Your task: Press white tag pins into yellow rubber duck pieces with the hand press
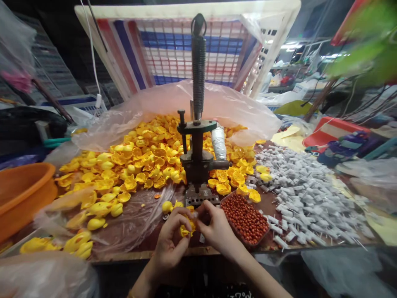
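Observation:
My left hand (169, 240) and my right hand (217, 229) meet just in front of the base of a small iron hand press (197, 161). Both hands pinch one yellow plastic duck half (187, 225) between their fingertips. The press stands upright with a long coil spring (198, 70) on top. Behind it spreads a big heap of yellow duck shells (142, 157) on clear plastic sheeting. A shallow tray of small red-brown beads (245, 217) lies right beside my right hand.
A pile of small white-grey plastic parts (307, 198) covers the right of the bench. An orange basin (21, 194) sits at far left. A tilted white crate (192, 45) with striped lining stands behind the heap. Assembled yellow ducks (77, 242) lie at front left.

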{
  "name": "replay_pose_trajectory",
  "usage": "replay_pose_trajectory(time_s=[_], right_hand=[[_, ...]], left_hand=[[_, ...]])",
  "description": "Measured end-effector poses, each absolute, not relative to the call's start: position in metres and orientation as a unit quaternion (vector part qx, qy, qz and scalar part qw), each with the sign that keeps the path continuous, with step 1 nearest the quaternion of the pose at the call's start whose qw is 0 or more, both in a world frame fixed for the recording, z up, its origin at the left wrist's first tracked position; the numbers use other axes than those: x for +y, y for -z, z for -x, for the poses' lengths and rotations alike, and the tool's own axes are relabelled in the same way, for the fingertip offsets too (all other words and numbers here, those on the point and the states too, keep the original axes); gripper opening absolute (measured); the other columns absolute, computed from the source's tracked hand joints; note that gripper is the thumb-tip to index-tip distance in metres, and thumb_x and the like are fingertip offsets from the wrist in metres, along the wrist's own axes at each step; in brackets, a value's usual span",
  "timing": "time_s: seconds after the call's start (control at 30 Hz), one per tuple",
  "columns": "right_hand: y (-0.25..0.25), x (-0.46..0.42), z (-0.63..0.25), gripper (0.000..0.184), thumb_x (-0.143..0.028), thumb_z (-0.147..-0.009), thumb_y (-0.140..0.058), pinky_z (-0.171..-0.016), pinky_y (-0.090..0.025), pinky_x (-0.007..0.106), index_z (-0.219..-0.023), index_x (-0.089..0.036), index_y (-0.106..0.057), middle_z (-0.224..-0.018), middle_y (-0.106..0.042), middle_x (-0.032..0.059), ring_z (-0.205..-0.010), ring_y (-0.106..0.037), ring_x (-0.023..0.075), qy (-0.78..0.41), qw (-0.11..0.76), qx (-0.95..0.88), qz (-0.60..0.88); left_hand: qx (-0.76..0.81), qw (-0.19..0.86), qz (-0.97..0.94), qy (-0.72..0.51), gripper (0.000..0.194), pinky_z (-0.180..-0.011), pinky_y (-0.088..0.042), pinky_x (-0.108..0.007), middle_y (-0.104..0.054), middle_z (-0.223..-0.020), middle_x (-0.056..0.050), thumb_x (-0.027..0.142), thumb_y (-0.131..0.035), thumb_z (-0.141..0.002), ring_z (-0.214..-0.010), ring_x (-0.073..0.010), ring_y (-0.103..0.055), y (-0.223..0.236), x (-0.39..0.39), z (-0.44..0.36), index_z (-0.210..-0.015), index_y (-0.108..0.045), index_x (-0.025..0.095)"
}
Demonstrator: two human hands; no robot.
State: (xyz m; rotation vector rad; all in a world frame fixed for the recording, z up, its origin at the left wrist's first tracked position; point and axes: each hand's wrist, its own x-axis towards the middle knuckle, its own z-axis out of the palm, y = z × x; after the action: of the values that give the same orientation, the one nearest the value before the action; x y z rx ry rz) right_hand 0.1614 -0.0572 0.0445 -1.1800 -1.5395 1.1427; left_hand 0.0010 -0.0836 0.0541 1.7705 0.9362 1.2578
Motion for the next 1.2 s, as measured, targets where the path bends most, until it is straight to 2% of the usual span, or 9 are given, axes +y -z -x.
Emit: replay_pose_trajectory(time_s=[0.1,0.2,0.27,0.37,0.47,0.67,0.8,0.97,1.2], right_hand=[[-0.040,-0.054,-0.164,0.031,-0.023,-0.063,-0.074,-0.056,-0.045,0.021,-0.087,-0.019,-0.055,-0.077,-0.062,-0.0023,-0.063,-0.058,0.0115,-0.605,0.384,-0.550,0.429],[-0.038,-0.051,-0.164,0.045,-0.033,-0.053,-0.082,-0.049,-0.045,0.022,-0.084,-0.017,-0.054,-0.075,-0.062,-0.0024,-0.054,-0.055,0.0100,-0.693,0.361,-0.470,0.410],[-0.038,-0.051,-0.163,0.045,-0.039,-0.054,-0.081,-0.046,-0.045,0.022,-0.079,-0.018,-0.050,-0.070,-0.061,-0.0026,-0.050,-0.053,0.0094,-0.643,0.419,-0.447,0.460],[-0.040,-0.052,-0.170,0.040,-0.040,-0.061,-0.078,-0.048,-0.047,0.023,-0.081,-0.018,-0.051,-0.071,-0.063,-0.0017,-0.051,-0.057,0.0114,-0.600,0.429,-0.488,0.467],[-0.042,-0.048,-0.196,0.024,-0.035,-0.076,-0.066,-0.059,-0.051,0.028,-0.092,-0.018,-0.060,-0.080,-0.067,0.0020,-0.064,-0.063,0.0160,-0.562,0.360,-0.586,0.460],[-0.026,-0.026,-0.256,0.019,-0.008,-0.082,-0.048,-0.082,-0.045,0.036,-0.078,-0.010,-0.067,-0.094,-0.067,0.0168,-0.093,-0.061,0.0271,-0.137,0.086,-0.686,0.709],[-0.019,-0.022,-0.262,0.019,-0.012,-0.084,-0.048,-0.079,-0.043,0.030,-0.086,-0.012,-0.067,-0.096,-0.067,0.0139,-0.093,-0.061,0.0243,-0.117,0.028,-0.709,0.695],[-0.025,-0.022,-0.260,0.023,-0.007,-0.082,-0.046,-0.077,-0.042,0.030,-0.087,-0.012,-0.068,-0.098,-0.067,0.0150,-0.094,-0.062,0.0249,-0.118,-0.029,-0.724,0.680],[-0.020,-0.014,-0.270,0.020,-0.007,-0.078,-0.048,-0.075,-0.041,0.030,-0.082,-0.012,-0.067,-0.092,-0.068,0.0148,-0.090,-0.062,0.0245,-0.110,-0.012,-0.748,0.654]], left_hand=[[0.337,0.469,-0.658,-0.483,0.005,-0.082,-0.046,-0.032,-0.058,-0.098,-0.008,0.021,-0.060,-0.078,-0.092,-0.0224,-0.056,-0.053,-0.082,0.004,-0.082,-0.060,0.019],[0.383,0.485,-0.569,-0.542,0.037,-0.080,-0.050,-0.034,-0.057,-0.108,-0.009,0.031,-0.064,-0.078,-0.093,-0.0230,-0.059,-0.043,-0.081,0.001,-0.113,-0.058,0.023],[0.444,0.395,-0.575,-0.563,0.050,-0.086,-0.050,-0.037,-0.053,-0.116,-0.008,0.029,-0.069,-0.076,-0.100,-0.0233,-0.058,-0.033,-0.080,-0.006,-0.123,-0.054,0.028],[0.479,0.281,-0.648,-0.520,0.032,-0.095,-0.048,-0.039,-0.050,-0.119,-0.008,0.025,-0.069,-0.075,-0.110,-0.0245,-0.054,-0.020,-0.077,-0.014,-0.107,-0.068,0.029],[0.485,0.300,-0.612,-0.548,0.022,-0.094,-0.050,-0.035,-0.052,-0.115,-0.007,0.026,-0.068,-0.078,-0.113,-0.0238,-0.054,-0.014,-0.070,-0.013,-0.099,-0.072,0.029],[0.499,0.394,-0.441,-0.634,0.023,-0.092,-0.050,-0.027,-0.048,-0.125,-0.003,0.031,-0.079,-0.066,-0.112,-0.0214,-0.057,-0.011,-0.059,-0.004,-0.087,-0.074,0.023],[0.498,0.439,-0.326,-0.672,0.032,-0.084,-0.053,-0.022,-0.054,-0.124,-0.002,0.031,-0.087,-0.054,-0.100,-0.0170,-0.063,-0.014,-0.058,-0.009,-0.082,-0.075,0.020],[0.451,0.570,-0.173,-0.665,0.043,-0.073,-0.056,-0.018,-0.072,-0.089,-0.004,0.024,-0.091,-0.045,-0.080,-0.0137,-0.068,-0.027,-0.056,-0.010,-0.084,-0.074,0.017],[0.421,0.623,-0.119,-0.649,0.031,-0.074,-0.058,-0.019,-0.075,-0.093,-0.007,0.011,-0.085,-0.056,-0.081,-0.0149,-0.071,-0.035,-0.058,-0.011,-0.085,-0.074,0.015]])
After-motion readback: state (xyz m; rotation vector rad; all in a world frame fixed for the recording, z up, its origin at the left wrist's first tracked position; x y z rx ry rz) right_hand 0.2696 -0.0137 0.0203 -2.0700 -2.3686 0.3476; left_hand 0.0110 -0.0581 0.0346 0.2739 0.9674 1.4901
